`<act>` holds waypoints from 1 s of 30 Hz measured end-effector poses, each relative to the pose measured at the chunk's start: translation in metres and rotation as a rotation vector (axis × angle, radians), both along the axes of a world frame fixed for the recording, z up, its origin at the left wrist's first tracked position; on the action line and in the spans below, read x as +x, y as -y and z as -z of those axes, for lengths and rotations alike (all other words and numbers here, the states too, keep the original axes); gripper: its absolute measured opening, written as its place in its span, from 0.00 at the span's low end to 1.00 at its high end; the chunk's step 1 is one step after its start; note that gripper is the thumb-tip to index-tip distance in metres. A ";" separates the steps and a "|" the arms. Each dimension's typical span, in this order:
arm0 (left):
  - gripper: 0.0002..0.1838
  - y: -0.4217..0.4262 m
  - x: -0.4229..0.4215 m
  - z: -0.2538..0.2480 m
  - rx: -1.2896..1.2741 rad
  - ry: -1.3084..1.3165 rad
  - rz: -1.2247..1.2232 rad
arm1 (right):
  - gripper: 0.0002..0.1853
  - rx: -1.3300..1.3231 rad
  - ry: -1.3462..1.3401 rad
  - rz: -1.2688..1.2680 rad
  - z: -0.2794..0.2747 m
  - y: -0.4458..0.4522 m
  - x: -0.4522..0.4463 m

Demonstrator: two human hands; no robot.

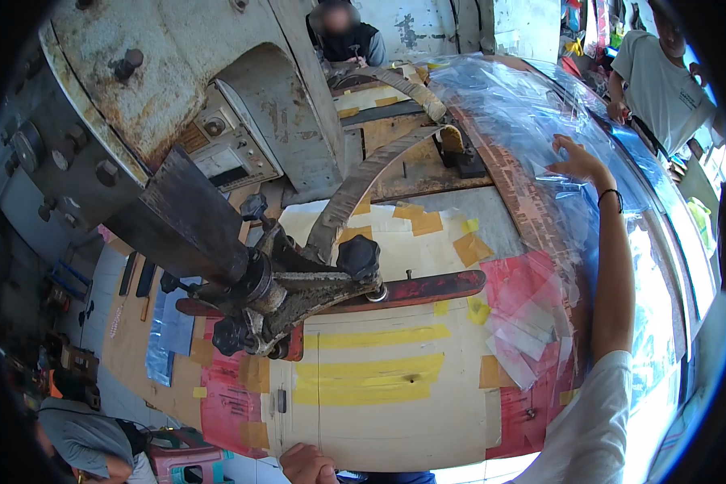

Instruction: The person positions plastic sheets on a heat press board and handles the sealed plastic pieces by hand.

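My right hand (579,161) reaches out over a heap of clear plastic sheets (500,101) on the right side of the table. Its fingers are apart and bent, with nothing visible between them. At the near edge of the cream board (387,431), my left hand (306,464) rests with its fingers curled in. Whatever it may hold is hidden. Yellow tape strips (367,377) and red sheets (528,323) cover parts of the board. Above it stands a press head (274,294) with black knobs, over a long dark red bar (427,286).
A control box (226,137) sits behind the press column. A curved strap (371,177) arches over the board toward the back. One person (343,36) is at the far side, another (661,89) at the right. A third person (89,436) sits at lower left near a plastic stool (185,460).
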State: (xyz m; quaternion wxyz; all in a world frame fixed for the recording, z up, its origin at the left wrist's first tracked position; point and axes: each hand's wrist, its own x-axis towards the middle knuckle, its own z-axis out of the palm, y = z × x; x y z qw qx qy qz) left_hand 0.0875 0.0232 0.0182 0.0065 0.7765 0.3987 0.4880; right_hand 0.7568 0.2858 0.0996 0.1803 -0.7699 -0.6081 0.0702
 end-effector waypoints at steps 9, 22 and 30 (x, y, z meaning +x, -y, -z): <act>0.24 -0.004 0.003 0.001 0.063 -0.009 -0.015 | 0.30 0.003 0.001 0.009 0.003 -0.002 0.000; 0.24 -0.002 0.012 -0.017 -0.034 0.009 0.000 | 0.30 -0.031 -0.032 0.047 -0.002 0.002 -0.007; 0.24 -0.006 0.010 -0.021 -0.050 -0.007 0.054 | 0.35 0.003 0.086 0.213 0.001 0.009 -0.037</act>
